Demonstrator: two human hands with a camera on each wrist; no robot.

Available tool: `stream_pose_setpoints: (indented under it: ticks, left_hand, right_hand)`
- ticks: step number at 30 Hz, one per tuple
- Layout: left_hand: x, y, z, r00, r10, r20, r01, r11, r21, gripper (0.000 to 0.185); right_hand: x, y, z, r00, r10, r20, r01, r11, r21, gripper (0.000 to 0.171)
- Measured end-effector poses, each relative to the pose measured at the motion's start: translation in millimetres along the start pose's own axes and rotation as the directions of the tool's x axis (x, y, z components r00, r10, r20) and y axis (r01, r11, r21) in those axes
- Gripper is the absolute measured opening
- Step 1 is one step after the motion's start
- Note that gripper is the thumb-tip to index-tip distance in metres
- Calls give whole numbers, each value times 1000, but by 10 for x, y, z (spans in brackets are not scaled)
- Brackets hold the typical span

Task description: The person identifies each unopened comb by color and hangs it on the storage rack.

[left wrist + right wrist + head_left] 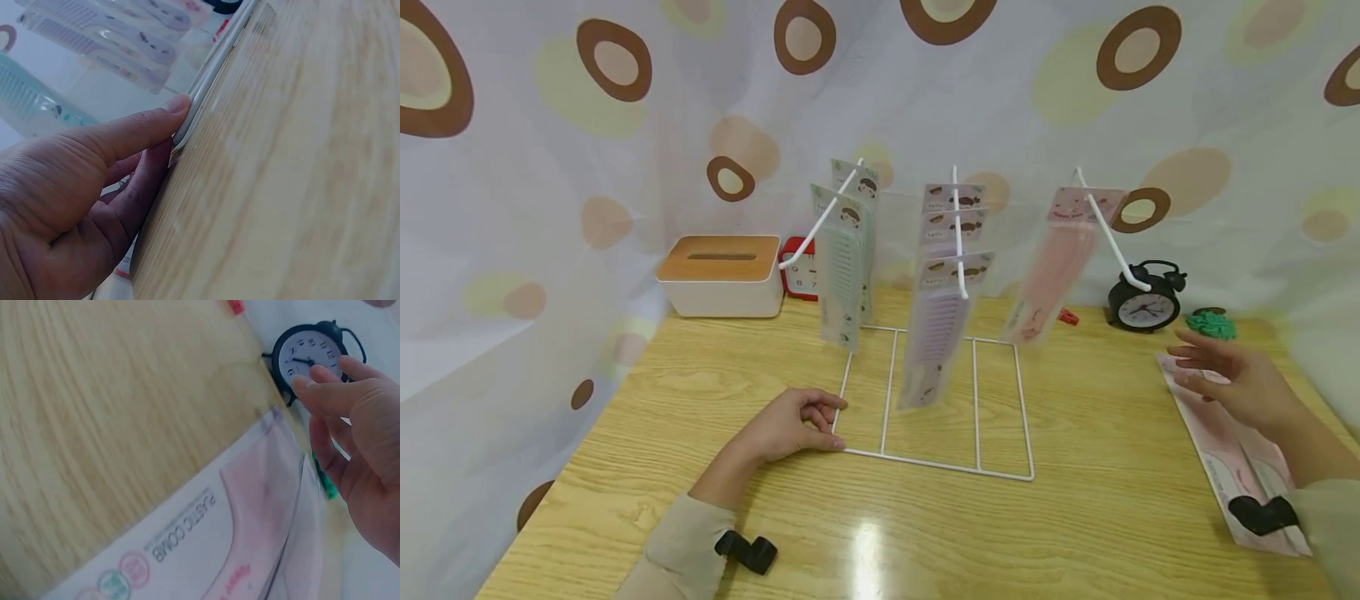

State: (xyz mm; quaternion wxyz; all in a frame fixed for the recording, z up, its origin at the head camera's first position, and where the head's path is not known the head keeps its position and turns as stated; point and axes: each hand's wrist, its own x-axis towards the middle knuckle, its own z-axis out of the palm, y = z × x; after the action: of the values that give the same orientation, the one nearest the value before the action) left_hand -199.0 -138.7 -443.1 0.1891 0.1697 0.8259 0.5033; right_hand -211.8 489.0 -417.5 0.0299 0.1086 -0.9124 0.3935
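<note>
My left hand (797, 425) pinches the front left corner of a white wire display rack (925, 461) between thumb and fingers. In the left wrist view the thumb lies on the wire, close to the wooden surface. From the rack's hooks hang packaged combs: green combs (841, 275) at left, several purple combs (936, 333) in the middle, a pink comb (1052, 267) at right. My right hand (1243, 379), fingers loosely bent and holding nothing, hovers over packaged pink combs (1213, 450) lying at the table's right side. "Plastic comb" is printed on that packaging (187, 531).
A black alarm clock (1142, 307) stands behind the right hand, beside a green coiled item (1212, 325). A small red object (1067, 317) lies near the rack. A wood-topped tissue box (722, 287) and a red clock (797, 279) stand at the back left, before a patterned curtain (850, 100).
</note>
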Motion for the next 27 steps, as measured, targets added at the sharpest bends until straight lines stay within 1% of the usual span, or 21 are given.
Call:
stream_pose_setpoints:
  ticks: [2, 4, 7, 9, 12, 17, 19, 21, 24, 27]
  left_hand:
    - [0, -6, 1, 1000, -4, 1, 4, 1000, 3, 56]
    - [-2, -11, 0, 1000, -7, 3, 7, 1000, 7, 56]
    - [-8, -14, -2, 1000, -13, 5, 13, 1000, 6, 56]
    - [-7, -14, -3, 1000, -7, 5, 7, 1000, 4, 56]
    - [2, -16, -5, 1000, 6, 7, -6, 1000, 3, 56]
    - [-2, -15, -6, 1000, 15, 16, -16, 1000, 7, 57]
    - [-4, -14, -7, 1000, 14, 18, -14, 1000, 9, 57]
    - [-5, -14, -9, 1000, 14, 18, -15, 1000, 11, 56]
    - [-2, -17, -12, 1000, 16, 17, -16, 1000, 13, 57]
    - [8, -12, -15, 1000, 21, 14, -21, 1000, 9, 57]
  right_hand:
    - [-8, 56, -9, 999, 44, -7, -44, 993, -105, 67]
    - [-15, 102, -14, 997, 72, -3, -71, 980, -185, 70]
    - [-17, 155, -9, 997, 77, 10, -72, 964, -255, 74]
    - [-6, 170, -9, 998, 59, 22, -51, 964, -260, 76]
    - [24, 172, -6, 998, 46, 45, -32, 961, -276, 87]
    - [85, 107, 75, 990, 32, 136, 5, 966, -260, 107]
    - [111, 56, 121, 985, 37, 166, 11, 959, -282, 111]
    - [142, -2, 157, 982, 48, 182, 14, 946, -323, 112]
    - [198, -80, 195, 980, 76, 186, 1, 923, -385, 111]
    - [254, -136, 229, 982, 101, 160, -31, 920, -390, 108]
